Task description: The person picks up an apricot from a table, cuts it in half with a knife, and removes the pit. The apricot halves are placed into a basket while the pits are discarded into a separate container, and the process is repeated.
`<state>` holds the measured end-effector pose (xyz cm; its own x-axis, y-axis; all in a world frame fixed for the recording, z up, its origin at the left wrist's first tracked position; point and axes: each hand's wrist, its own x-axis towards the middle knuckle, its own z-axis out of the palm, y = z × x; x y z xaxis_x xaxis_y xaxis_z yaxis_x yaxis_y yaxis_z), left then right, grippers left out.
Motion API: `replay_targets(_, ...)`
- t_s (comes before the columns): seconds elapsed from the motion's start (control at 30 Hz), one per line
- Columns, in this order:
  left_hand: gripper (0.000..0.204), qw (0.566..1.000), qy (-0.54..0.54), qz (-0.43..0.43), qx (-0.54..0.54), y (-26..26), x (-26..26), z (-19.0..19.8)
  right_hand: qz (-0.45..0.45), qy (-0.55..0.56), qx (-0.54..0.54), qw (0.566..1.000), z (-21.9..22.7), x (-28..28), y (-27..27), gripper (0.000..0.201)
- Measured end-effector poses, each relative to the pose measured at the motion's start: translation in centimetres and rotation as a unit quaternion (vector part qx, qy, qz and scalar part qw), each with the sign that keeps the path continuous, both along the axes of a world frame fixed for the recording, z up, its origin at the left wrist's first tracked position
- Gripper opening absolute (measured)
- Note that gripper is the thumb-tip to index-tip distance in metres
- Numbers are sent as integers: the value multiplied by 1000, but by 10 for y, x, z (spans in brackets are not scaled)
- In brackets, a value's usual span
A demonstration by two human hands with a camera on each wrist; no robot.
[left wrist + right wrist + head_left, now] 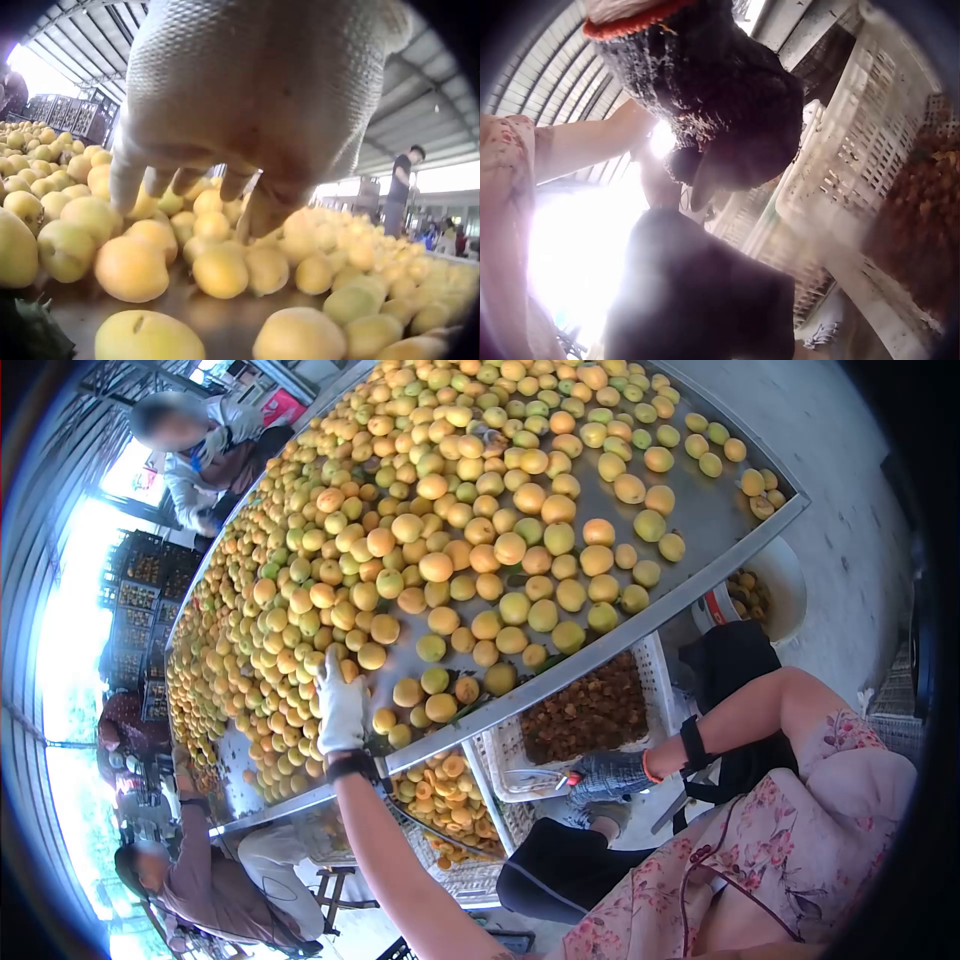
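A long metal table (pixel 700 575) is heaped with yellow and orange apricots (pixel 440 510). My left hand (pixel 340 702), in a white glove, reaches onto the near edge of the pile. In the left wrist view, its fingers (pixel 126 187) hang straight down over the apricots (pixel 217 270) and hold nothing. My right hand (pixel 603 776), in a dark knit glove, sits low beside the table, gripping a small knife (pixel 548 779) with a red spot at the handle over the rim of a white crate (pixel 505 755). The right wrist view shows the curled dark glove (pixel 712 112).
The white crate holds brown pits (pixel 590 710). Another crate of apricots (pixel 450 795) sits under the table edge, and a white bucket (pixel 785 585) with fruit stands at the right. One person (pixel 205 455) works at the far side, another (pixel 205 875) at the lower left.
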<state>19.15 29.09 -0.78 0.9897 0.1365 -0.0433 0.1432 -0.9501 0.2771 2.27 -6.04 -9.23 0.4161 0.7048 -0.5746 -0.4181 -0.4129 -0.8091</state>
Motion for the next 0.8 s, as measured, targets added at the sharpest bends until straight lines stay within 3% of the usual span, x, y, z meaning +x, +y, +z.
replay_targets(0.03, 68, 996, 17, 82, -2, 1, 13, -6, -5, 3, 2, 1000, 0, -1, 0, 19)
replay_targets(0.07, 76, 992, 37, 89, 84, 4, 20, -12, -39, 39, 24, 998, 1, -2, -1, 17)
replay_targets(0.1, 74, 994, 68, 64, 58, 9, 23, -17, -73, 75, 45, 994, 2, -1, -2, 15)
replay_targets(0.17, 69, 987, 159, 8, -27, -18, 21, 15, -64, 131, 53, 988, 14, 5, -8, 13)
replay_targets(0.23, 50, 990, 104, -97, 0, -22, 17, 22, -50, 186, 68, 979, 17, 9, -12, 12)
replay_targets(0.27, 43, 993, 115, -32, 12, -27, 17, 25, -34, 174, 82, 981, 16, 9, -13, 12)
replay_targets(0.3, 36, 991, 125, 36, 24, -67, 11, 52, -16, 162, 95, 982, 16, 9, -14, 13)
replay_targets(0.33, 27, 995, 78, 45, -35, -89, 8, 62, -17, 162, 99, 982, 24, 15, -16, 13)
replay_targets(0.37, 27, 997, 22, -37, -63, -77, 13, 38, -27, 109, 98, 989, 35, 21, -20, 14)
replay_targets(0.43, 26, 994, 69, -48, -74, -115, 11, 55, -39, 59, 97, 993, 33, 23, -24, 15)
replay_targets(0.5, 27, 991, 100, -26, -86, -113, 17, 43, -77, -208, 234, 946, 19, 24, -25, 20)
replay_targets(0.53, 28, 987, 126, -3, -99, -112, 20, 39, -79, -208, 236, 946, 24, 25, -27, 20)
replay_targets(0.6, 31, 989, 127, -14, -80, -115, 22, 37, -76, -15, 126, 989, 41, 32, -32, 22)
replay_targets(0.7, 41, 985, 134, -108, -13, -125, 22, 20, -87, 20, 135, 987, 53, 36, -39, 24)
replay_targets(0.8, 37, 987, 79, -105, 91, -139, 24, 26, -88, -29, 122, 988, 57, 40, -41, 25)
